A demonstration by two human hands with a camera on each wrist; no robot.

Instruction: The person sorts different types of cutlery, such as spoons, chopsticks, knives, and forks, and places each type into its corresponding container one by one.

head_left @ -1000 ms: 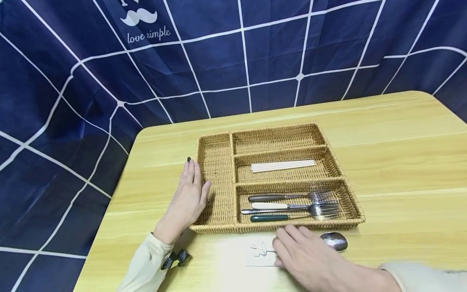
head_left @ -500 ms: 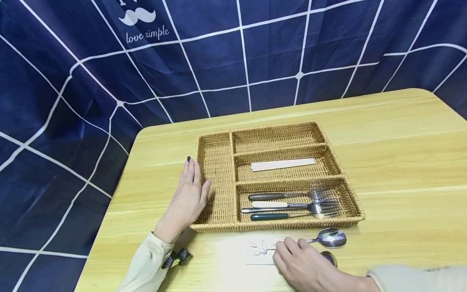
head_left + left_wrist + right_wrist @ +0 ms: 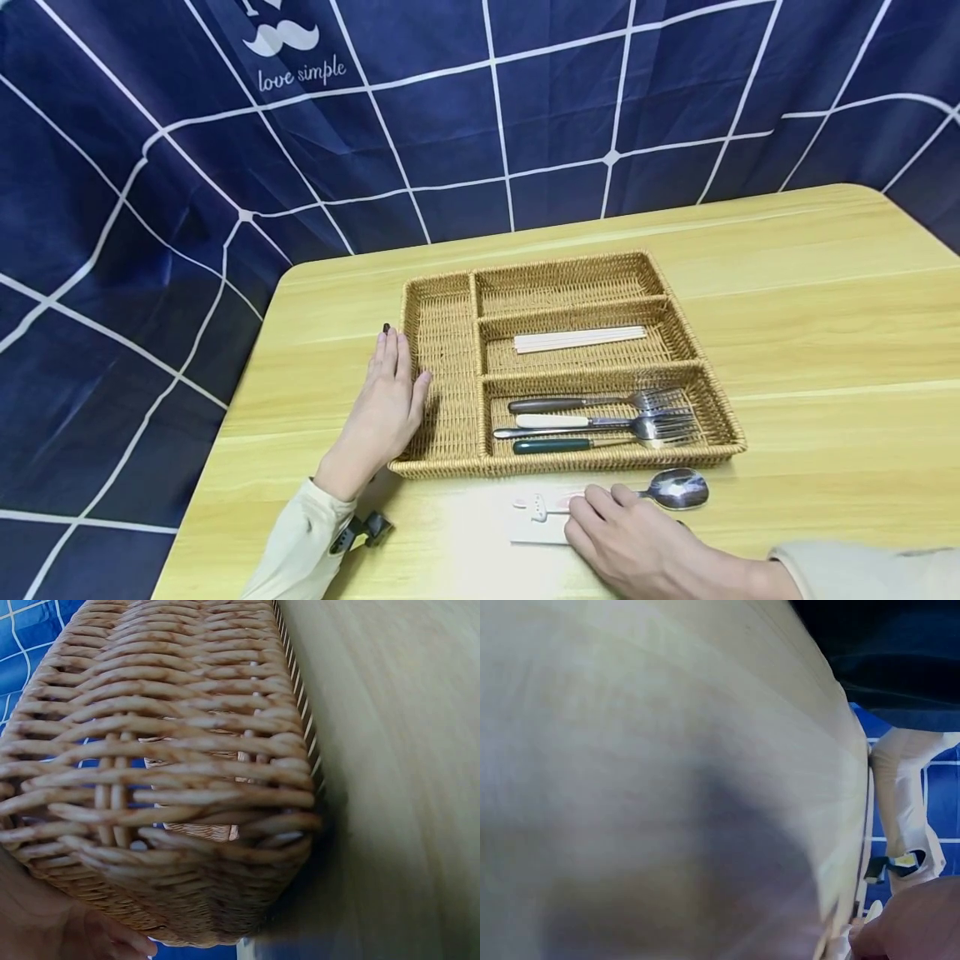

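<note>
On the wooden table lies a woven cutlery tray (image 3: 480,333). My left hand (image 3: 386,408) rests along its left wall, fingers straight and thumb over the rim. The left wrist view shows the tray's wicker wall (image 3: 172,772) close up, with part of that hand (image 3: 64,922) below. In front of the tray my right hand (image 3: 633,537) grips a spoon (image 3: 677,489) by its handle, fingers curled. A white rabbit figure (image 3: 539,507) and a flat white handle (image 3: 540,537) show left of its fingertips. Another spoon's bowl is mostly hidden behind this hand.
Several forks (image 3: 652,429) lie in the tray's front compartment, and white chopsticks (image 3: 579,339) in the middle one. A dark blue curtain (image 3: 420,108) with white lines hangs behind and left of the table (image 3: 840,333).
The right hand has drawn slightly toward the table's near side, baring more of the spoon. A second spoon bowl appeared below it and is now nearly covered again. The left hand has stayed put.
</note>
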